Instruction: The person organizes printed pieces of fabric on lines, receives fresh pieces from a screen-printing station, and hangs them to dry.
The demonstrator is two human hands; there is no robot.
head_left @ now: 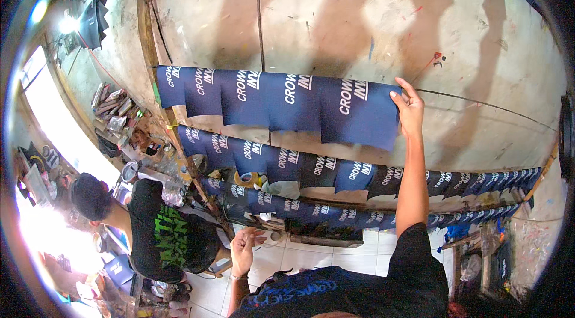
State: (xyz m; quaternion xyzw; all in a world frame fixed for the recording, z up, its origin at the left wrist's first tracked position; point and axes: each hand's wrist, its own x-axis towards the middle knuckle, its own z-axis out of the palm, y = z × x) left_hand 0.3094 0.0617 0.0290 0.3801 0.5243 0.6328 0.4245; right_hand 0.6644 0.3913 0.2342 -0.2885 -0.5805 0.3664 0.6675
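Observation:
My right hand (pixel 409 108) is raised high, thumb and fingers closed on the upper right corner of a navy blue printed cloth panel (pixel 359 123). That panel hangs last in the top row, overlapping the similar panels (pixel 244 102) to its left; white lettering marks each one. A dark line (pixel 479 102) stretches on to the right from this corner. Low in front of my body, my left hand (pixel 243 250) holds nothing, its fingers loosely bent and apart. It is below the lower rows of panels and touches none of them.
Two lower rows of blue and black panels (pixel 326 168) hang between wooden poles (pixel 203 189). A person in a black shirt (pixel 171 231) sits at the left beside a cluttered bench. A bright lamp (pixel 69 24) shines at upper left. Behind the rows stands a stained wall (pixel 299 24).

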